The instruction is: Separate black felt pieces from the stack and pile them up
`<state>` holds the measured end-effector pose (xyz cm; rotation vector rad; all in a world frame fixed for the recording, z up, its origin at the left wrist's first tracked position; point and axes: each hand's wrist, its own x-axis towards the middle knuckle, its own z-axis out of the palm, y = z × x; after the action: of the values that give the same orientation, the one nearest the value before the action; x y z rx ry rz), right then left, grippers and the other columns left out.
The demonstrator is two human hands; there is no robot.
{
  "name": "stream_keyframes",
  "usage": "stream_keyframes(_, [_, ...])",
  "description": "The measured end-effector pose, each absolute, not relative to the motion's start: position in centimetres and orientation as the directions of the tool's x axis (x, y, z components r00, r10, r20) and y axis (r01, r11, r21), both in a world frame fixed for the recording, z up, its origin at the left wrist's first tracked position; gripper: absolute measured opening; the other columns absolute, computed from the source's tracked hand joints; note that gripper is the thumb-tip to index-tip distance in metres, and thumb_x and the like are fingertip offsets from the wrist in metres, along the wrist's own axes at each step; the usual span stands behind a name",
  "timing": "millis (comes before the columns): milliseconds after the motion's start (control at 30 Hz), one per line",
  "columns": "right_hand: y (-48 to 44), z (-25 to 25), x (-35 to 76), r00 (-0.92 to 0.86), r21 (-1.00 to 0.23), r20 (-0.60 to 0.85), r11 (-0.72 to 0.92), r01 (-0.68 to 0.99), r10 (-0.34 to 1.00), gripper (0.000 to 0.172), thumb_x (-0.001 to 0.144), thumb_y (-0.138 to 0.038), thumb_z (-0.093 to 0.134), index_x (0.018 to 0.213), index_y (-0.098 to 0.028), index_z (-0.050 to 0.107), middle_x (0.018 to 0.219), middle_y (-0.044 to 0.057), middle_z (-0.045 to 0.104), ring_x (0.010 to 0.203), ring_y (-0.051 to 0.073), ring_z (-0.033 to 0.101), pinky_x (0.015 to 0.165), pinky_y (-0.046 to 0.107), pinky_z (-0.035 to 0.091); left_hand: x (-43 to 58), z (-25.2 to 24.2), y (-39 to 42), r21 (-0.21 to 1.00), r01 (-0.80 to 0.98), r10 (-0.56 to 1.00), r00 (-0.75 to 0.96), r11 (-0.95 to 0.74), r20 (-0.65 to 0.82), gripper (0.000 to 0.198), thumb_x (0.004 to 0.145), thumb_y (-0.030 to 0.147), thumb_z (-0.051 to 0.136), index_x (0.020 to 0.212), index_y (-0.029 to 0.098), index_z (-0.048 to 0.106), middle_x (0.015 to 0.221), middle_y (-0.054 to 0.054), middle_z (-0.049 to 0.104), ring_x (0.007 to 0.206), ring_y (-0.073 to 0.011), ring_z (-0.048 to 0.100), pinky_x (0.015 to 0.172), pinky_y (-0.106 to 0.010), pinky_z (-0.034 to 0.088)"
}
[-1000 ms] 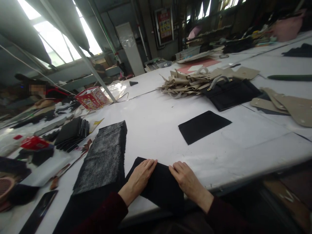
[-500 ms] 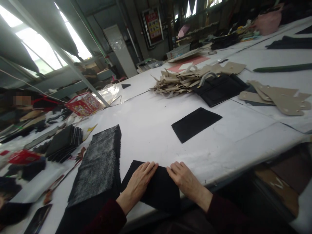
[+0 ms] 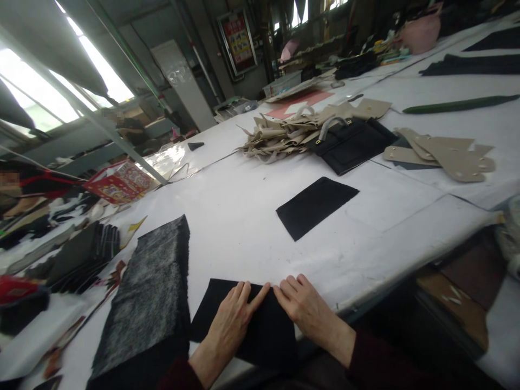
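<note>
A black fabric piece (image 3: pixel 268 336) lies at the table's near edge, under both of my hands. My left hand (image 3: pixel 233 314) rests palm down on it, with one finger stretched out and apart from the others along the far edge. My right hand (image 3: pixel 306 303) has its fingers bent together over the piece's far right corner, close to the left fingertip; its thumb is hidden. Left of my hands lies a long black fabric stack with a grey, fuzzy-looking top (image 3: pixel 150 292). Another flat black piece (image 3: pixel 317 208) lies farther ahead.
A black handbag (image 3: pixel 355 143) sits against a heap of beige pieces (image 3: pixel 284 132); more beige pieces (image 3: pixel 447 154) lie right of it. A cucumber-like green object (image 3: pixel 459 104) is beyond. A red box (image 3: pixel 119 181) and a slanted post stand left. One person (image 3: pixel 20 189) sits at far left.
My left hand has spread one finger toward my right hand along the fabric's edge. Fingertips of both hands are closer together. The whole view has shifted slightly, so background things appear farther left.
</note>
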<state>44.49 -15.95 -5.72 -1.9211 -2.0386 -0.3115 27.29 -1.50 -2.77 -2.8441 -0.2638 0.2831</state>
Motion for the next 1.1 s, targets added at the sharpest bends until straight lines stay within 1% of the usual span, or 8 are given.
stream_keyframes(200, [-16.2, -6.2, 44.6, -0.007, -0.100, 0.389, 0.049, 0.994, 0.921, 0.033, 0.088, -0.010, 0.058, 0.121, -0.008, 0.057, 0.091, 0.006, 0.054, 0.083, 0.023, 0.046, 0.072, 0.039, 0.034, 27.2, -3.2, -1.4, -0.320, 0.139, 0.197, 0.968, -0.937, -0.157, 0.095, 0.080, -0.005, 0.045, 0.155, 0.034, 0.003, 0.127, -0.011, 0.050, 0.117, -0.0253, 0.052, 0.099, -0.039, 0.047])
stream_keyframes(433, [-16.4, -5.9, 44.9, 0.006, -0.126, 0.381, 0.045, 0.991, 0.925, 0.033, 0.088, -0.009, 0.056, 0.121, -0.008, 0.057, 0.090, 0.006, 0.054, 0.081, 0.023, 0.047, 0.070, 0.039, 0.034, 27.3, -3.4, -1.4, -0.327, 0.132, 0.197, 0.965, -0.936, -0.174, 0.095, 0.079, -0.004, 0.045, 0.155, 0.035, 0.002, 0.131, -0.012, 0.050, 0.121, -0.0265, 0.051, 0.101, -0.041, 0.046])
stream_keyframes(600, [-16.7, -5.7, 45.1, 0.021, -0.165, 0.363, 0.042, 0.985, 0.932, 0.035, 0.086, -0.009, 0.057, 0.121, -0.009, 0.057, 0.091, 0.007, 0.055, 0.083, 0.023, 0.047, 0.073, 0.040, 0.035, 27.1, -3.5, -1.4, -0.317, 0.132, 0.196, 0.964, -0.939, -0.179, 0.094, 0.080, -0.002, 0.048, 0.155, 0.035, 0.004, 0.132, -0.013, 0.050, 0.122, -0.0286, 0.050, 0.101, -0.042, 0.046])
stream_keyframes(733, [-17.2, -6.0, 45.2, 0.062, -0.202, 0.361, 0.013, 0.979, 0.930, 0.032, 0.089, -0.009, 0.054, 0.120, -0.010, 0.058, 0.090, 0.006, 0.054, 0.082, 0.022, 0.046, 0.074, 0.039, 0.034, 27.0, -3.6, -1.4, -0.314, 0.139, 0.198, 0.966, -0.939, -0.166, 0.094, 0.081, -0.002, 0.049, 0.155, 0.037, 0.005, 0.130, -0.012, 0.050, 0.120, -0.0284, 0.050, 0.100, -0.042, 0.047])
stream_keyframes(900, [-18.6, -6.3, 45.6, 0.128, -0.278, 0.349, -0.028, 0.960, 0.928, 0.028, 0.091, -0.008, 0.049, 0.116, -0.014, 0.060, 0.089, 0.006, 0.054, 0.081, 0.022, 0.045, 0.074, 0.038, 0.034, 27.3, -3.6, -1.5, -0.341, 0.127, 0.191, 0.968, -0.931, -0.162, 0.094, 0.080, -0.002, 0.049, 0.155, 0.034, 0.006, 0.128, -0.013, 0.051, 0.118, -0.0293, 0.052, 0.098, -0.043, 0.048])
stream_keyframes(1000, [-19.0, -5.9, 45.8, 0.212, -0.380, 0.357, -0.066, 0.923, 0.910, 0.027, 0.090, -0.007, 0.046, 0.109, -0.016, 0.062, 0.089, 0.006, 0.054, 0.081, 0.021, 0.046, 0.074, 0.037, 0.035, 27.3, -3.7, -1.5, -0.347, 0.112, 0.176, 0.972, -0.931, -0.157, 0.094, 0.079, -0.003, 0.048, 0.156, 0.033, 0.005, 0.127, -0.014, 0.052, 0.118, -0.0294, 0.052, 0.097, -0.043, 0.048])
stream_keyframes(1033, [-18.8, -5.7, 45.7, 0.250, -0.417, 0.372, -0.080, 0.905, 0.894, 0.028, 0.090, -0.006, 0.044, 0.108, -0.017, 0.063, 0.090, 0.007, 0.055, 0.082, 0.021, 0.046, 0.075, 0.037, 0.035, 27.3, -3.7, -1.5, -0.347, 0.111, 0.174, 0.972, -0.931, -0.155, 0.094, 0.079, -0.003, 0.048, 0.156, 0.032, 0.005, 0.127, -0.014, 0.052, 0.118, -0.0293, 0.052, 0.097, -0.043, 0.048])
stream_keyframes(1100, [-18.0, -5.0, 45.2, 0.297, -0.463, 0.400, -0.088, 0.882, 0.867, 0.035, 0.090, -0.003, 0.041, 0.115, -0.016, 0.061, 0.096, 0.009, 0.056, 0.087, 0.022, 0.048, 0.078, 0.037, 0.037, 27.3, -3.7, -1.6, -0.345, 0.118, 0.180, 0.972, -0.931, -0.152, 0.093, 0.080, -0.003, 0.046, 0.156, 0.033, 0.005, 0.127, -0.014, 0.052, 0.119, -0.0288, 0.052, 0.098, -0.043, 0.048])
